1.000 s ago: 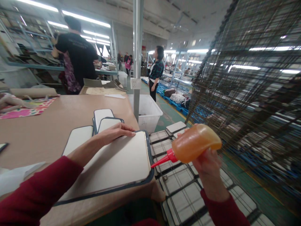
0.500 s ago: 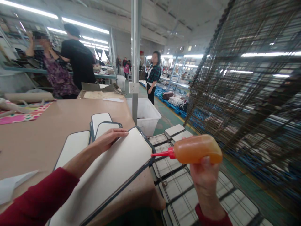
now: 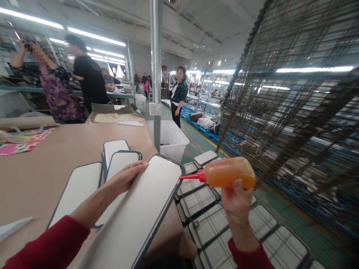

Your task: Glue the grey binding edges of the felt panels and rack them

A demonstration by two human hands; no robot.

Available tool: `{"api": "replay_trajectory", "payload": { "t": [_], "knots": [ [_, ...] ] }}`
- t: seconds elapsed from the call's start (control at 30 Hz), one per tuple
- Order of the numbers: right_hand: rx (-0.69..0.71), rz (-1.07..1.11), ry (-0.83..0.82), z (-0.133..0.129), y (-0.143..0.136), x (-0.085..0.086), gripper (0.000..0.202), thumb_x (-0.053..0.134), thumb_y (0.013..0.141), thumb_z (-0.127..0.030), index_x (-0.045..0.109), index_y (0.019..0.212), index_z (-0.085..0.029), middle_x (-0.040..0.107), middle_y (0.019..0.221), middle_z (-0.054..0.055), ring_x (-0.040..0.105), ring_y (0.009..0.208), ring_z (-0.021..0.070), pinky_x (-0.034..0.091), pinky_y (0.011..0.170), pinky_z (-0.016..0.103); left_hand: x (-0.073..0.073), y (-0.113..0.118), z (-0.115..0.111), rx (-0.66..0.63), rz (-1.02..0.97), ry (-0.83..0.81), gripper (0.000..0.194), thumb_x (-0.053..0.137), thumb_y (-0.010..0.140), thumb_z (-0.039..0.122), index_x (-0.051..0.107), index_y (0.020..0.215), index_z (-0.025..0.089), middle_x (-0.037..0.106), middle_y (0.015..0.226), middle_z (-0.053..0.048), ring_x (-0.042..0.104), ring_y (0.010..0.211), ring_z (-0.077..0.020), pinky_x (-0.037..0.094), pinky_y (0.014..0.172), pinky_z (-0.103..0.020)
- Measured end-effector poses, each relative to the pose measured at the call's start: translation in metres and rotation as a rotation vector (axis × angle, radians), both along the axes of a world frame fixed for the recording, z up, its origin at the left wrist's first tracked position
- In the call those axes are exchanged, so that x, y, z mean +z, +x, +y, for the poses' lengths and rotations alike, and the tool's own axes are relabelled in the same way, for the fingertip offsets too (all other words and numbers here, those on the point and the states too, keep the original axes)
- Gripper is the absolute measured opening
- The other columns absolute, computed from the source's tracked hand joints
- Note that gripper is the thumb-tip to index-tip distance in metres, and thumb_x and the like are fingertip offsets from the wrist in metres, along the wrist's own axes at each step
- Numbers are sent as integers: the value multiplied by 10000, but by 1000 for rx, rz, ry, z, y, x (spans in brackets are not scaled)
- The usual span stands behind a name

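A long white panel with a dark edge [image 3: 148, 198] lies slanting over the near right part of the brown table [image 3: 81, 144]. My left hand [image 3: 130, 175] is closed on its upper left edge, fingertips on the white face. In my right hand [image 3: 238, 201] is a clear bottle of amber liquid [image 3: 228, 172], held sideways. Its red nozzle [image 3: 193, 175] points left, and the tip meets the panel's right edge near the upper corner. More white panels with dark edges [image 3: 78, 186] lie on the table beneath and left of my left arm.
A wire rack [image 3: 207, 220] bearing similar panels stands right of the table. Upright wire racks [image 3: 280, 93] fill the right side. Behind the table are a white bin [image 3: 175, 140] and a post [image 3: 157, 74]. Several people stand farther back.
The panel has turned steeper, uncovering more of the panels beneath it. The nozzle tip has moved slightly up along the panel's edge. The whole view has shifted a little.
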State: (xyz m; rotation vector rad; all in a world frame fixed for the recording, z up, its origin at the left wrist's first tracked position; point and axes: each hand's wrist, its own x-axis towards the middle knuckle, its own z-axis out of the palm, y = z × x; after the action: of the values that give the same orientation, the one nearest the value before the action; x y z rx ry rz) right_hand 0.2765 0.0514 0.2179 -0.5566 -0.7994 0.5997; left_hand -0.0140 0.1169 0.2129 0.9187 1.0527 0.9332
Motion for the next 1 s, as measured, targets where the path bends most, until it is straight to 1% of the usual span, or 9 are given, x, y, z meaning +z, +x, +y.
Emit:
{"api": "replay_trajectory", "payload": {
  "t": [0.13, 0.23, 0.33, 0.47, 0.73, 0.87, 1.0],
  "knots": [
    [9, -15, -32, 6, 1, -1, 453, 698, 666, -345, 569, 1087, -243, 655, 1002, 49, 624, 873, 224, 459, 890, 476, -6, 0, 1, 0, -26, -3, 300, 760, 622, 338, 549, 762, 177, 605, 595, 33, 562, 481, -117, 421, 430, -194],
    [26, 11, -26, 7, 1, -4, 418, 717, 653, -322, 588, 1043, -242, 660, 938, 30, 627, 851, 213, 461, 891, 459, -9, -1, 1, -6, -45, -4, 308, 767, 617, 333, 541, 756, 176, 601, 595, 35, 561, 488, -117, 423, 438, -196],
    [55, 27, -34, 6, -2, -5, 415, 718, 659, -321, 589, 1045, -244, 659, 909, 24, 630, 829, 210, 462, 888, 473, -8, -2, 0, -10, -36, -6, 305, 760, 631, 351, 539, 746, 174, 594, 588, 36, 561, 491, -116, 425, 440, -196],
    [79, 7, -42, 5, -5, -3, 426, 713, 663, -341, 594, 1058, -237, 660, 930, 34, 630, 845, 219, 454, 903, 488, -8, -3, -3, -28, -36, -9, 301, 756, 644, 353, 536, 750, 177, 595, 597, 37, 563, 504, -117, 440, 453, -201],
    [105, 15, -69, 4, -11, -2, 432, 720, 652, -354, 614, 1053, -233, 667, 1025, 55, 637, 841, 218, 483, 874, 457, -12, -6, -1, -25, -46, -8, 313, 759, 638, 355, 531, 749, 172, 595, 595, 32, 562, 503, -115, 443, 452, -198],
    [110, 29, -71, 3, -14, -2, 439, 741, 626, -374, 633, 1024, -224, 679, 1003, 61, 641, 817, 215, 506, 839, 435, -16, -6, 2, -9, -48, -19, 312, 759, 632, 342, 537, 769, 171, 587, 576, 35, 575, 513, -129, 455, 456, -208],
    [144, 39, -69, 1, -17, -1, 455, 751, 618, -367, 636, 1033, -223, 676, 1023, 69, 639, 885, 235, 528, 784, 396, -19, -7, 5, -7, -47, -21, 285, 741, 656, 336, 530, 749, 169, 601, 591, 23, 569, 496, -126, 462, 448, -214]
  ]
}}
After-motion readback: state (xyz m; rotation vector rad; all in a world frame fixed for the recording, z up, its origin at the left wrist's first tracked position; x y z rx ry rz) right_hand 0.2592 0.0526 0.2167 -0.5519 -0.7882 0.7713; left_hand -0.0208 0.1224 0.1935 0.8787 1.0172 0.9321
